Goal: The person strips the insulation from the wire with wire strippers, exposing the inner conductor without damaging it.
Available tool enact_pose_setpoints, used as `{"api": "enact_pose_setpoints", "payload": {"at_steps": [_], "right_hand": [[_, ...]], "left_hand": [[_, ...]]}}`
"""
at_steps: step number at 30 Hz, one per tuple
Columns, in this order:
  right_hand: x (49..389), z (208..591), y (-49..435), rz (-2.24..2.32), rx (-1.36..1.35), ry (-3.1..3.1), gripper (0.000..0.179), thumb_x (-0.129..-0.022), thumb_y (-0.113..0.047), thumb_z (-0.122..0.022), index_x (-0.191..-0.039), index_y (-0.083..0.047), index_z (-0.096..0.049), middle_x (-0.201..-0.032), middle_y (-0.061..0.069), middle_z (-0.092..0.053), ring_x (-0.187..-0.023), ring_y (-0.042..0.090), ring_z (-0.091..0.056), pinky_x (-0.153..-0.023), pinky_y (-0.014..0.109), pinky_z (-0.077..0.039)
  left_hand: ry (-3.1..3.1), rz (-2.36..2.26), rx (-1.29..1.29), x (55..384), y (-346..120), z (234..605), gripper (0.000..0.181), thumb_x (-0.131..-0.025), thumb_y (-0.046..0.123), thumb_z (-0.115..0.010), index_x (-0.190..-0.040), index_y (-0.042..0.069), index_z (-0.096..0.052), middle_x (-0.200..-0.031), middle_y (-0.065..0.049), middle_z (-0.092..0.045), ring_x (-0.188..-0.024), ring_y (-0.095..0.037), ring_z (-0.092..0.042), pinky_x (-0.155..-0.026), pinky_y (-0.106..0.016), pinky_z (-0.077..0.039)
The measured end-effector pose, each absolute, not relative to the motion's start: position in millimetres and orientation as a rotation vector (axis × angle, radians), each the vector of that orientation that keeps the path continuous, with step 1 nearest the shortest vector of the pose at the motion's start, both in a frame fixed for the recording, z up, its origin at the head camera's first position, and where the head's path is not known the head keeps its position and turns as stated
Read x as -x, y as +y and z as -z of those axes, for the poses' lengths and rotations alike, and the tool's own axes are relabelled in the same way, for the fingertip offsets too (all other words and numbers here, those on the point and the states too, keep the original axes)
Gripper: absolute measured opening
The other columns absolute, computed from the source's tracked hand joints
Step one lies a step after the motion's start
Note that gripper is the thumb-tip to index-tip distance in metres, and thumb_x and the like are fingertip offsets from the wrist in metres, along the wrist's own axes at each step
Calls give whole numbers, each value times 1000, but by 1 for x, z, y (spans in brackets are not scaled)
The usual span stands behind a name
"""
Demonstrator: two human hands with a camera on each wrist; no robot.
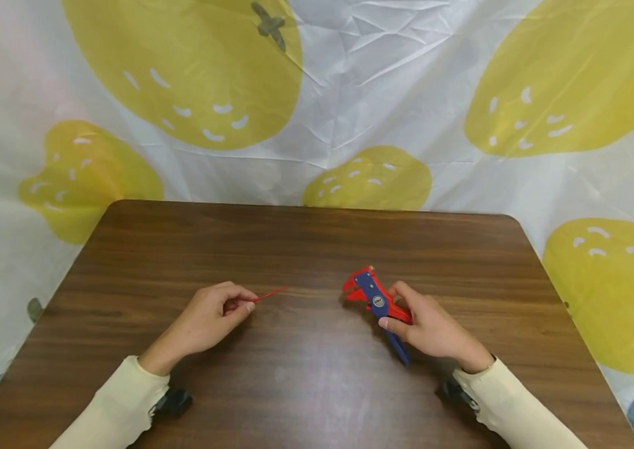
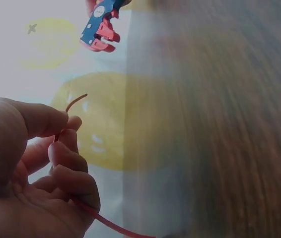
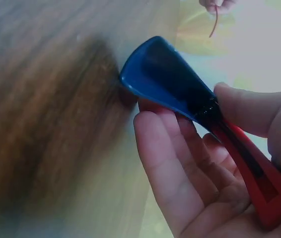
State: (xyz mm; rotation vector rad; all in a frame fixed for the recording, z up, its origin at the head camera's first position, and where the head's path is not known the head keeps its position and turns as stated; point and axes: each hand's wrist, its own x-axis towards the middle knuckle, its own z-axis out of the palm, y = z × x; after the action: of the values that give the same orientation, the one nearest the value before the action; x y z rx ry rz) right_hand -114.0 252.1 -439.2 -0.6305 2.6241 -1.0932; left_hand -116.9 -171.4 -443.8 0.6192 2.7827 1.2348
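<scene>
On the left of the head view, my left hand [image 1: 210, 318] pinches a thin red wire [image 1: 272, 293] between thumb and fingertips. The wire's short end juts out toward the right. In the left wrist view more of the red wire [image 2: 118, 229] trails out below the curled fingers. My right hand [image 1: 432, 324] grips a red-and-blue wire stripper [image 1: 379, 302] by its handles, thumb across them. Its red jaws face left, toward the wire but well apart from it, and stand parted. The right wrist view shows the blue handle [image 3: 165, 74] beside the fingertips.
Both hands are over a brown wood-grain table [image 1: 317, 243] with rounded far corners. Behind it hangs a white cloth [image 1: 339, 93] printed with yellow fruit. Dark wrist devices [image 1: 173, 402] sit under both cream sleeves [image 1: 117, 402].
</scene>
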Motion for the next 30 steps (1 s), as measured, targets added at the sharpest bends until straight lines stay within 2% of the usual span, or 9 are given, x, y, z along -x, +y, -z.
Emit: {"api": "enact_pose_setpoints", "payload": {"at_steps": [4, 9, 13, 17, 20, 24, 27, 30], "right_hand": [[114, 439, 251, 1173, 643, 2560, 32, -100, -24, -76, -121, -13, -54, -80, 1, -71, -56, 11, -63, -52, 29, -54], [114, 437, 247, 1325, 622, 2384, 30, -105, -15, -67, -125, -8, -46, -98, 15, -77, -76, 24, -75, -58, 33, -59], [113, 437, 243, 1447, 566, 2235, 28, -108, -10, -59, -128, -4, -39, -107, 26, -73, -88, 35, -77, -66, 36, -63], [111, 437, 237, 1524, 539, 2164, 30, -108, -8, -58, -129, -3, -37, -108, 33, -70, -87, 40, -76, -70, 40, -65], [109, 436, 233, 1526, 577, 2198, 32, -106, -9, -63, -129, -4, -41, -104, 31, -72, -84, 38, -76, -68, 39, -65], [108, 433, 228, 1508, 643, 2273, 37, -104, -12, -69, -134, -6, -49, -98, 24, -73, -80, 26, -74, -65, 34, -61], [106, 429, 223, 1525, 663, 2293, 40, -103, -11, -70, -139, -5, -53, -98, 22, -73, -81, 20, -73, -69, 31, -61], [105, 426, 220, 1547, 660, 2295, 38, -102, -11, -70, -137, -2, -56, -99, 20, -75, -85, 24, -75, -75, 29, -61]], "left_hand": [[2788, -1247, -624, 118, -169, 443, 11, -100, 13, -73, -108, 10, -80, -91, 7, -68, -79, -5, -58, -70, -22, -49], [2785, -1264, -628, 118, -166, 441, 11, -100, 12, -73, -108, 10, -79, -92, 6, -69, -79, -6, -58, -71, -22, -49], [2774, -1288, -627, 118, -165, 439, 12, -100, 11, -72, -109, 9, -79, -92, 6, -69, -79, -6, -58, -71, -22, -49], [2761, -1318, -617, 118, -163, 435, 12, -100, 13, -73, -109, 10, -79, -87, 6, -66, -73, -6, -54, -66, -22, -46], [2759, -1334, -614, 118, -161, 432, 11, -100, 16, -74, -109, 12, -80, -83, 6, -63, -69, -7, -51, -62, -22, -43], [2755, -1355, -614, 120, -157, 430, 11, -101, 18, -73, -109, 15, -80, -85, 7, -65, -71, -8, -53, -64, -22, -45], [2737, -1382, -609, 121, -153, 429, 10, -101, 17, -73, -109, 15, -79, -87, 6, -69, -73, -9, -55, -66, -23, -47], [2711, -1413, -608, 121, -149, 427, 9, -101, 17, -73, -108, 15, -79, -87, 5, -70, -73, -9, -56, -66, -23, -47]]}}
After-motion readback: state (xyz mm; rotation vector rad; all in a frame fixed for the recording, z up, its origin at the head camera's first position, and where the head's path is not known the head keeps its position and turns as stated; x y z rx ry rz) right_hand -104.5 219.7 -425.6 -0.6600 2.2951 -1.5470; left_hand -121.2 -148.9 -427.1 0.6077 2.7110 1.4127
